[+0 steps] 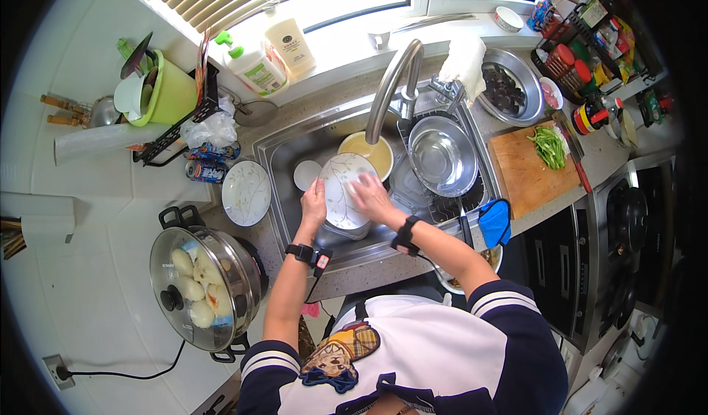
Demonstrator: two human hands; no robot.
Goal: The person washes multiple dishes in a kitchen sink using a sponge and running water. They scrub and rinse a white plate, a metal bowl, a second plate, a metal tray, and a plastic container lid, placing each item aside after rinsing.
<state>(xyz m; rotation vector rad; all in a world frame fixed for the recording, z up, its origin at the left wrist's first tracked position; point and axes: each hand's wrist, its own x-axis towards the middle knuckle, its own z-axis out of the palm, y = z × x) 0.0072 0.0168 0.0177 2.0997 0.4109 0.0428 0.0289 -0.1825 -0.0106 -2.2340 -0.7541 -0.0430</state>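
Over the left part of the steel sink (291,227), my left hand (313,203) is closed on the rim of a white plate (341,172) with a thin branch pattern, which is held tilted. My right hand (375,200) lies against the plate's right side, fingers stretched out and a little blurred; I see nothing in them. Behind the plate a pale yellow bowl (378,153) stands in the sink, with a small white bowl (307,173) to its left. Partly hidden below the plate is another dish. A matching plate (247,194) rests on the counter left of the sink.
The tap (391,83) arches over the sink. At the sink's right sits a steel basin (442,155) of water. Further right are a cutting board (531,175) with green pieces and a knife (579,164). A lidded steamer (206,282) stands at left.
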